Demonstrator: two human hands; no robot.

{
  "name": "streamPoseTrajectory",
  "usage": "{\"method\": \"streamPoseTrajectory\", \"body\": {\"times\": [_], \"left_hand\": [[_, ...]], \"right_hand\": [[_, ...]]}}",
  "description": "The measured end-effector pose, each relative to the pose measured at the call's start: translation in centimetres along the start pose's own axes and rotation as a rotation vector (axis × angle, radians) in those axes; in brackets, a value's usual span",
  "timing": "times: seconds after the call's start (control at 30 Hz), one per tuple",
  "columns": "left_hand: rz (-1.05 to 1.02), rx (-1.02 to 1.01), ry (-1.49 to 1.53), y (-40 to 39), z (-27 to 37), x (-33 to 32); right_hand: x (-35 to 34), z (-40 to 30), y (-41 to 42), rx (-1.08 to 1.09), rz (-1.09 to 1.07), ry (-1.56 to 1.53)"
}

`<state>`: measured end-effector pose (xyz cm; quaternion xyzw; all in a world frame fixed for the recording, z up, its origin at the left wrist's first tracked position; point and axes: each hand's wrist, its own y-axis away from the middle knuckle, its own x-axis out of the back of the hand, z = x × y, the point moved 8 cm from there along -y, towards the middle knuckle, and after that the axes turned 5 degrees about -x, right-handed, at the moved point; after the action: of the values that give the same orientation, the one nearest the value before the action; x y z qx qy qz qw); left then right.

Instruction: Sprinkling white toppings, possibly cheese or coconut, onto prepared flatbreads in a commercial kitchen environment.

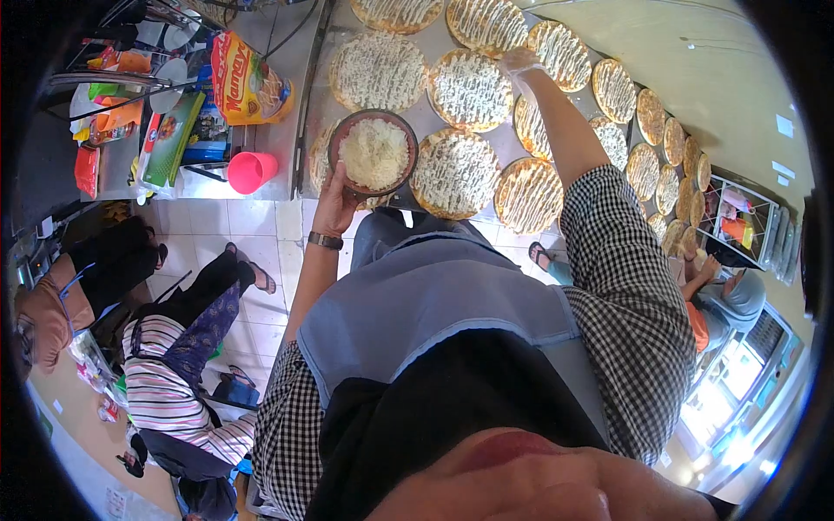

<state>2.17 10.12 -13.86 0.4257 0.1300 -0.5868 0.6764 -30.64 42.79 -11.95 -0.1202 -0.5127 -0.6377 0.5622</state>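
Observation:
My left hand (337, 202) grips the near rim of a dark round bowl (412, 151) that holds pale grated cheese or a similar topping (374, 153). Reaching out over the metal table, my right hand (521, 64) wears a clear plastic glove. It is between several round flatbreads with white sauce stripes; its fingers point down and I cannot tell whether they hold anything. Beside it lies a flatbread covered in white shreds (470, 90), and beyond it a striped one (487, 25). Another shred-covered flatbread (455, 173) lies right of the bowl.
Left of the flatbreads stand a red mayonnaise pouch (251, 81) and a pink plastic cup (251, 172) on the counter. More flatbreads run along the table (469, 8) to the right. Two people are behind at the left; another person (730, 303) is at the table's far right end.

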Motion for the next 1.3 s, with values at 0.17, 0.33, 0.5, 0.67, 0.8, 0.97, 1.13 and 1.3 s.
{"method": "streamPoseTrajectory", "body": {"times": [0.17,0.33,0.5,0.67,0.8,0.97,1.13,1.3], "left_hand": [[0.033,-0.02,0.093,0.5,0.3,0.1],[0.073,-0.035,0.105,1.2,0.3,0.5],[0.051,-0.034,0.104,0.7,0.4,0.5],[0.035,-0.022,0.104,0.4,0.3,0.4],[0.051,-0.026,0.102,1.0,0.4,0.7],[0.024,-0.008,0.069,0.8,0.4,0.7],[-0.001,0.017,0.06,0.0,0.4,-0.1],[-0.025,0.001,-0.028,0.2,0.4,-0.7]], "right_hand": [[3.6,-1.6,-1.2,0.016,0.186,-0.252],[6.6,-6.4,-1.7,0.205,0.27,-0.339],[5.5,-4.9,-3.3,0.176,0.332,-0.787],[2.2,-0.6,-4.2,-0.146,0.088,-0.296],[1.2,-0.5,0.6,-0.081,-0.021,-0.465],[0.3,-4.0,7.2,-0.127,-0.24,-1.069],[1.3,-7.2,7.6,0.321,0.035,-0.853],[-0.9,-7.6,7.4,0.139,-0.133,-0.998]]}}
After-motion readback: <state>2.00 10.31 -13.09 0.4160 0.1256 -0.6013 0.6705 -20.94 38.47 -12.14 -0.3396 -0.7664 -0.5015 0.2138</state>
